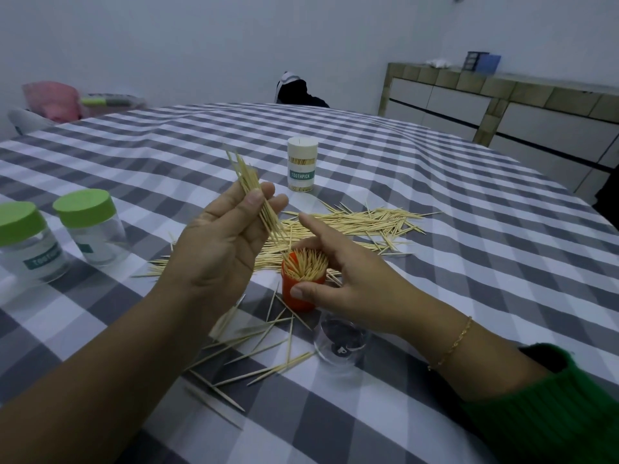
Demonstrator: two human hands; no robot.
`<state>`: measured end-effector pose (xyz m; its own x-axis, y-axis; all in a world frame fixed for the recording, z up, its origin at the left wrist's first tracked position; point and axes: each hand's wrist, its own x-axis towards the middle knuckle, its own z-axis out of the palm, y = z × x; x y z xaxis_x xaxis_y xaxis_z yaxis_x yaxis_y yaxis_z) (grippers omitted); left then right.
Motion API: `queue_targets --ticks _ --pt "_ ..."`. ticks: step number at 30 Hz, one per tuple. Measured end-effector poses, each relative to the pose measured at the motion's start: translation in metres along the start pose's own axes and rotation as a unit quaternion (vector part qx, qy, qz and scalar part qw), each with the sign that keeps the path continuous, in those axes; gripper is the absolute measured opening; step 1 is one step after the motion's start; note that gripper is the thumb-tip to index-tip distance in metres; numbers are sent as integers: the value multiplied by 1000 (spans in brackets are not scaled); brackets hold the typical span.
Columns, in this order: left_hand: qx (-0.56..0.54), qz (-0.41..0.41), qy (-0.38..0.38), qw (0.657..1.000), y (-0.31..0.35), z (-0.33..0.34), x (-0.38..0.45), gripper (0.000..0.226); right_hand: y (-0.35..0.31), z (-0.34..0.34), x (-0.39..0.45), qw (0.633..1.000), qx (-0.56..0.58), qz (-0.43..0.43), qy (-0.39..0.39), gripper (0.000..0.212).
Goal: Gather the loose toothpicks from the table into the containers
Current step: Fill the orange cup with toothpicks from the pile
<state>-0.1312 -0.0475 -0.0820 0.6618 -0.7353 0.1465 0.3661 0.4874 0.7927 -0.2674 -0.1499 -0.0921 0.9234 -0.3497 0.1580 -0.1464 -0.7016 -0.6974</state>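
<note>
My left hand (217,249) pinches a bundle of toothpicks (258,195) slanting down into the orange cup (301,296), which my right hand (348,283) steadies with thumb and fingers round it. The cup looks nearly full; forcing the bundle in could tip it or scatter sticks back onto the tabletop (469,262), where loose toothpicks (361,222) lie.

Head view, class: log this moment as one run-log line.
left hand: holds toothpick bundle | right hand: grips orange cup, nearly full | loose toothpicks: on table | step: loading cup
</note>
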Motion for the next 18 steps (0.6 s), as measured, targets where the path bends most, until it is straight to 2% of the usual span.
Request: queue_targets --ticks 4,9,13,18 --pt "21 -37 -20 999 -10 1 -4 26 2 2 1 1000 31 -1 1 88" --pt "156 -96 -53 982 -17 -4 -7 22 5 2 2 999 54 5 5 97" --pt "191 -130 -96 968 -17 -7 -7 28 8 5 4 998 65 -2 11 102" --pt "213 -136 -108 962 -17 -11 -6 29 6 4 2 998 43 -27 29 103"
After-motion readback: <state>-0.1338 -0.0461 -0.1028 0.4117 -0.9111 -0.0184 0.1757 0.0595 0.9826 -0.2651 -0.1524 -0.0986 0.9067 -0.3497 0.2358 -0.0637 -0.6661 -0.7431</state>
